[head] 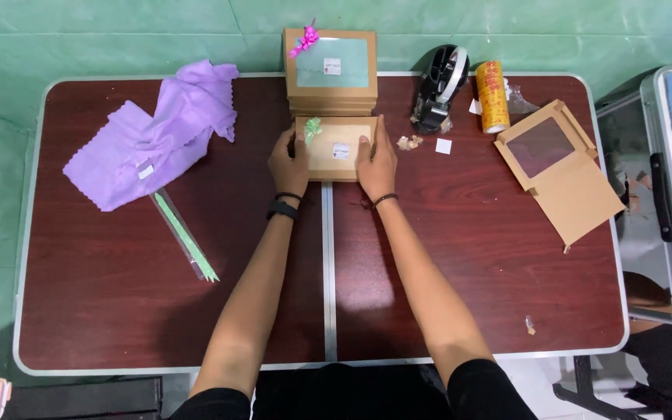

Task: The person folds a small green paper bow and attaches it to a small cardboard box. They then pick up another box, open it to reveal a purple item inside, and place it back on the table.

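I note my left hand [288, 162] and right hand [376, 162] grasping a closed, bowed kraft window box [336, 152] at the table's [118, 295] far centre, before the finished stack [330, 70]; one flat box [558, 167] remains unfolded, right.

A purple cloth [153, 132] (crumpled), tape dispenser [439, 87], yellow tape roll [492, 96] and flat unfolded box [560, 169] lie around.

Both hands clasp a small kraft gift box [336, 148] with a green bow: left hand [289, 162] on one end, right hand [377, 165] on the other. Just behind it stands a stack of window boxes [330, 71]; a purple cloth [161, 132] lies well off to its left on the bench [468, 264].
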